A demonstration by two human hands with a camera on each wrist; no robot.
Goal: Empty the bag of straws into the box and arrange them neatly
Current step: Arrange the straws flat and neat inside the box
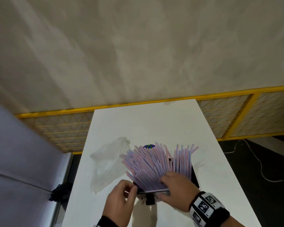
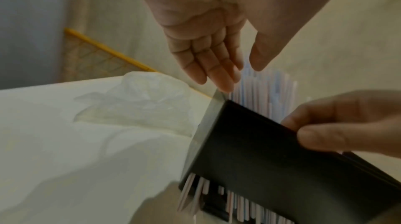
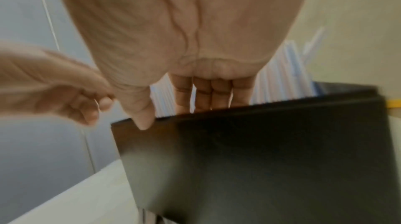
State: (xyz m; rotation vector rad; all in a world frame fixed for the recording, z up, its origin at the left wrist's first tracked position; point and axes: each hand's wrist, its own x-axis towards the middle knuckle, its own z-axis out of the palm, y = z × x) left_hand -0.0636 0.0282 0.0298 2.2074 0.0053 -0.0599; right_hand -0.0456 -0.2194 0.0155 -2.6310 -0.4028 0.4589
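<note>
A black box stands on the white table, with pink and blue striped straws fanning out of it at mixed angles. The emptied clear bag lies crumpled to its left. My right hand lies on the straws, fingers inside the box and thumb on the outside of the near wall, pinching it. My left hand hovers at the box's near left corner, fingers loose, holding nothing. In the left wrist view its fingertips almost touch that corner of the box.
Some straw ends and a small black block show under the box's near edge. The table's left edge is close to my left hand. A yellow mesh fence runs behind the table, and a cable lies on the floor to the right.
</note>
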